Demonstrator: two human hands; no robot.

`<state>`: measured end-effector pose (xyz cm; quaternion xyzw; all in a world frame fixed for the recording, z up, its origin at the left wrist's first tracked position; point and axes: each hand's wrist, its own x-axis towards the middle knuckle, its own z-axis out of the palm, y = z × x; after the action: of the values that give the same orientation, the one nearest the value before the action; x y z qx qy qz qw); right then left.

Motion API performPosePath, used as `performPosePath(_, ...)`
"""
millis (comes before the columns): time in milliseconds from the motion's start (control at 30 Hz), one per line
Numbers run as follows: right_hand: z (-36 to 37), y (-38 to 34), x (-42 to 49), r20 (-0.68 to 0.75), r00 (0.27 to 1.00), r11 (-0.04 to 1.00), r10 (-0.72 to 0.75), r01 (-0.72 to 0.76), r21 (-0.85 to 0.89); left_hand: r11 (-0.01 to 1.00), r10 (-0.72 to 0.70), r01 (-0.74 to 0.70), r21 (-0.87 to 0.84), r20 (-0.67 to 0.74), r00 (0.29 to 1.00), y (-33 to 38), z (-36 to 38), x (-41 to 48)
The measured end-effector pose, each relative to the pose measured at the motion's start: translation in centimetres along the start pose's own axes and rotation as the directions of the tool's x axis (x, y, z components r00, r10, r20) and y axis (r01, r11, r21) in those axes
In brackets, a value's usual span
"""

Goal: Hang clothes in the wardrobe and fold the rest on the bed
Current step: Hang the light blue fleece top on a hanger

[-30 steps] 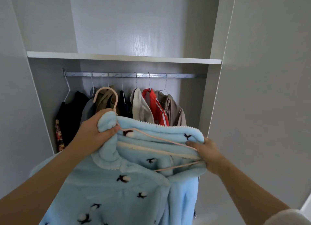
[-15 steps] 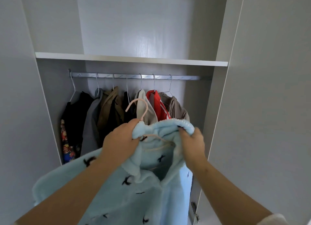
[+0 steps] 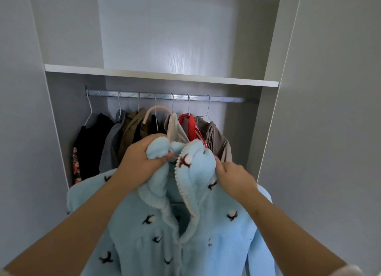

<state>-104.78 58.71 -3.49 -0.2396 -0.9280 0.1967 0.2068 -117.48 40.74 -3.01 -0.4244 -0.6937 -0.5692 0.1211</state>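
Left side panel (image 3: 22, 131) sits close to the black garment (image 3: 92, 143), which is first on the rail (image 3: 144, 95). Hung pieces are packed from there across to the taupe one (image 3: 216, 139). Left hand (image 3: 142, 158) is clenched round a bunch of the blue fleece top's (image 3: 185, 234) collar, right at the base of the pink hanger (image 3: 156, 114). The hook pokes up in front of the hung clothes, below the rail and not on it. The top is in front of the open wardrobe, carried by both hands. Right hand (image 3: 233, 176) pinches the other collar flap, fingers curled on the fleece. The step looks like seating the collar before hanging. Best to square both flaps on the hanger, then keep fleece off the hook so it catches the rail cleanly. There's bare rail at the right end, past the taupe piece, so aim there. Watch the shelf edge (image 3: 160, 75) above and the right door (image 3: 329, 131) close by the right arm.
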Motion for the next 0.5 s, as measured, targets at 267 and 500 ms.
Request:
performPosePath(267, 2.0, 0.5, -1.0, 0.130, 0.979, 0.939, -0.158, 0.108, 0.327, 0.996, -0.024, 0.008, 0.086, 0.187, 0.982, 1.0, 1.9, -1.5)
performPosePath(500, 2.9, 3.7, -0.4, -0.039, 0.999, 0.954, 0.031, -0.018, 0.298, 0.900, -0.222, 0.174, 0.399, 0.077, 0.972, 1.5, 0.0, 0.2)
